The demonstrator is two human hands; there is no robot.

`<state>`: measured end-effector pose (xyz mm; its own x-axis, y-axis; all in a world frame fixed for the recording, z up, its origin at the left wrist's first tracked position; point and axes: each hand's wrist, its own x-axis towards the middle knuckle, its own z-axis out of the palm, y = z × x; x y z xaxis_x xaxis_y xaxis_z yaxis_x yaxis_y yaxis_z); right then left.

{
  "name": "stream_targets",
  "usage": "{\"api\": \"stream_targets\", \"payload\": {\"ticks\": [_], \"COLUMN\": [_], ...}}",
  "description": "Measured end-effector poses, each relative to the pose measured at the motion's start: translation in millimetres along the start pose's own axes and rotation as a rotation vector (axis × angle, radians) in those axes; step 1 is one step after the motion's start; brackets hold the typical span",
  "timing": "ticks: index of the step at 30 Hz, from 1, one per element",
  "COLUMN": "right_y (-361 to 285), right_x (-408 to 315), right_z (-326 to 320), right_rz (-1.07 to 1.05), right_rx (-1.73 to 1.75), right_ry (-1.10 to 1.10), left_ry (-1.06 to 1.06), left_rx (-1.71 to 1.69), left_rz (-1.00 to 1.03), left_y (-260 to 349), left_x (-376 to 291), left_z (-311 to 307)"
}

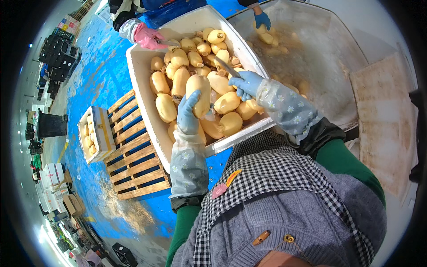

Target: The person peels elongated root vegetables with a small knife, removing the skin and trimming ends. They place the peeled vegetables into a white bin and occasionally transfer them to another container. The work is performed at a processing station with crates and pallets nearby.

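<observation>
A pale yellow lotus root segment is gripped in my left hand, which wears a light blue rubber glove. It is held over a white foam box that holds many more lotus root segments. My right hand, gloved the same way, grasps a knife whose blade points up and left over the box. The knife's handle is mostly hidden by my fingers. Blade and held root are apart.
Across the box, a co-worker's pink-gloved hand holds another knife. A person's blue-gloved hand touches roots in a large tub of murky water. Left are a wooden pallet and a smaller box of roots.
</observation>
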<state>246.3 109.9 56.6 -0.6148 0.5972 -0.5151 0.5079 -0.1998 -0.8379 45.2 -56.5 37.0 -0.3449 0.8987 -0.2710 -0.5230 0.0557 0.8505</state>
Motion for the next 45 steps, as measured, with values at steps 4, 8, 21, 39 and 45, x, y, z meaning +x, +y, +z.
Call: {"api": "stream_targets", "payload": {"ticks": [4,8,21,39,45], "right_y": [8.1,7.4,200.6,250.1,57.1], "right_x": [0.2,-10.5,-28.7,-38.4,-89.6], "right_z": [4.4,14.9,-191.2,-168.4,-77.0], "right_rz": [-0.148,-0.230,0.095,0.125,-0.446], "right_rx": [0.111,0.251,0.801,0.459,-0.004], "right_ry": [-0.061,-0.061,0.615,0.718,0.281], "left_ry": [0.024,-0.101,0.311,0.185,-0.023], "left_rx": [0.112,0.574,1.754,1.101,0.321], "left_rz": [0.044,0.146,0.016,-0.324,-0.070], "left_y": [0.2,-2.2,60.9,66.6,38.5], "left_x": [-1.7,-18.0,65.7,115.7,6.7], "left_z": [18.8,49.1,-15.7,-13.8,5.2]}}
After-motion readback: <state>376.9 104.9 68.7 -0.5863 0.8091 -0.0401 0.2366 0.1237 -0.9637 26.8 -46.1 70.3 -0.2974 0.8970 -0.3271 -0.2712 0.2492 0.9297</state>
